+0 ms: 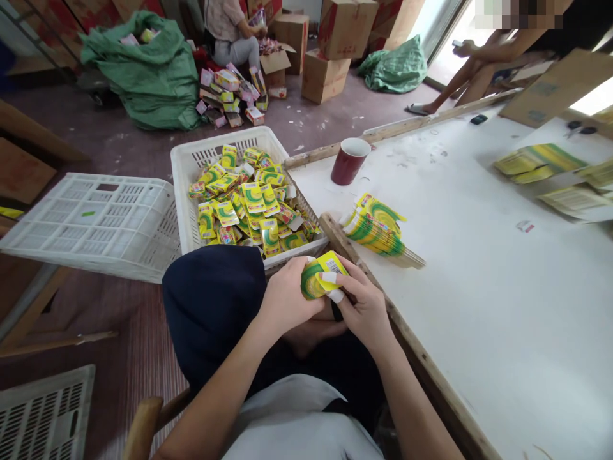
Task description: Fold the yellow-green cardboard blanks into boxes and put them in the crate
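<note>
Left hand (290,297): curled round yellow-green carton (312,282)
Right hand (364,308): fingers pinching its barcoded end
White crate (178,198): heaped with similar cartons (253,198)

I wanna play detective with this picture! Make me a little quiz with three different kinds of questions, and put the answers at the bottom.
1. Pick one: what colour is the outside of the mug on the white table? A) blue B) dark red C) green

2. True or false: the filled white crate holds only spoons.

3. Fill the gap: the left hand and right hand together hold a small yellow-and-green ____.

Key:
1. B
2. False; it holds small yellow-and-green boxes
3. box
</note>
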`<state>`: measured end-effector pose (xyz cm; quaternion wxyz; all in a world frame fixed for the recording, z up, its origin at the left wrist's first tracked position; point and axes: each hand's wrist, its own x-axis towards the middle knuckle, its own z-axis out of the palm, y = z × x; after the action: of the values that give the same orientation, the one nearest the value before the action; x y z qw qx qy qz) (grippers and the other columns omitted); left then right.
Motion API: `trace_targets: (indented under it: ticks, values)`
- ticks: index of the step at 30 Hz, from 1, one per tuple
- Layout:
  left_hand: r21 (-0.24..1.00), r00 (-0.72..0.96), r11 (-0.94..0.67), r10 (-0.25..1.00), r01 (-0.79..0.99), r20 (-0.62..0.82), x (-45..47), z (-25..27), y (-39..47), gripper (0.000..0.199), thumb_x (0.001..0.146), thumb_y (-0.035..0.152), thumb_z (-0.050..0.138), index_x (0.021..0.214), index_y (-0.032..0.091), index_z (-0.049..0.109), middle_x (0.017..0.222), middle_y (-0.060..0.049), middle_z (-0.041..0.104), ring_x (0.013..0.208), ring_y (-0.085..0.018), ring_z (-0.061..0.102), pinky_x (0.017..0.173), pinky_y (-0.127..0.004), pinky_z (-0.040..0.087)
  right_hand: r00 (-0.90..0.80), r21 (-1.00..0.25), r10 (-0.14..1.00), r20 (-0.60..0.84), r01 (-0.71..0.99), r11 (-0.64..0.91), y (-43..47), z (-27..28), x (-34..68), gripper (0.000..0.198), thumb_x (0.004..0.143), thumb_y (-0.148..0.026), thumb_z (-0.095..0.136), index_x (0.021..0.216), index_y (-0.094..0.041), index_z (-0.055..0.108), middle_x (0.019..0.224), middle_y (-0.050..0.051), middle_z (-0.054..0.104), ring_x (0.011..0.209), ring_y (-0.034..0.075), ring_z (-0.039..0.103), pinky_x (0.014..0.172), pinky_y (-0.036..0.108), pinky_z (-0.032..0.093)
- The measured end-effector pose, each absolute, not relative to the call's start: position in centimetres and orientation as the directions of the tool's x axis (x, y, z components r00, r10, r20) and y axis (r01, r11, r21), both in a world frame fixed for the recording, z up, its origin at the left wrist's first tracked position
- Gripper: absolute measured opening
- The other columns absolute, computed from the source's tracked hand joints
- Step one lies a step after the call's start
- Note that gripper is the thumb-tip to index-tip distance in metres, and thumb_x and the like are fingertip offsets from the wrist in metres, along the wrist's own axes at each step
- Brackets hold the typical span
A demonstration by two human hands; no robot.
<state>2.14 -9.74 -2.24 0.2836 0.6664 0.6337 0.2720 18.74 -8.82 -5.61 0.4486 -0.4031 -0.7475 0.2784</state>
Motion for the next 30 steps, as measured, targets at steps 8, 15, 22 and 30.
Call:
trace_targets:
  ticks: [8,15,22,30]
  values:
    - [0.721,0.110,-0.165,0.986,0.673,0.123,2.2,-2.1,-9.4,0.050,0.066,0.023,0.073,0.113,0.021,0.056,0.110,-0.006,0.067,0.103,-0.025,0.065,0.089,-0.037,0.052,-0.178,-0.915,0.931,0.319,0.198,0.351,-9.0,-4.9,19.2,0.034,0.098,-0.039,0.049,0.127,-0.029,0.064,0.140,0.007,0.058,0.128,0.025,0.056,0.107,0.044,0.047]
    - [0.683,0.115,-0.157,0.988,0.714,0.106,2.1,-2.0,-9.3,0.050,0.065,0.024,0.072,0.112,0.019,0.057,0.110,-0.007,0.067,0.103,-0.026,0.065,0.089,-0.039,0.053,-0.198,-0.899,0.939,0.280,0.290,0.329,-9.1,-4.9,19.3,0.046,0.097,-0.035,0.049,0.142,-0.025,0.049,0.146,0.007,0.052,0.133,0.026,0.051,0.107,0.043,0.047]
    - [0.645,0.124,-0.145,0.989,0.750,0.079,1.8,-1.8,-9.3,0.054,0.066,0.025,0.072,0.117,0.018,0.057,0.115,-0.008,0.067,0.107,-0.027,0.064,0.093,-0.040,0.052,-0.275,-0.748,0.873,0.403,0.451,0.487,-9.0,-4.6,19.1,0.035,0.094,-0.025,0.052,0.128,-0.026,0.060,0.135,0.009,0.062,0.121,0.025,0.061,0.099,0.040,0.053]
    - [0.625,0.150,-0.137,0.988,0.769,0.033,1.8,-2.0,-9.4,0.053,0.069,0.030,0.071,0.118,0.019,0.057,0.114,-0.008,0.067,0.106,-0.028,0.065,0.093,-0.041,0.052,-0.393,-0.632,0.850,0.351,0.570,0.525,-8.7,-5.0,20.0,0.026,0.096,-0.027,0.051,0.119,-0.027,0.062,0.139,0.010,0.059,0.124,0.024,0.060,0.095,0.036,0.056]
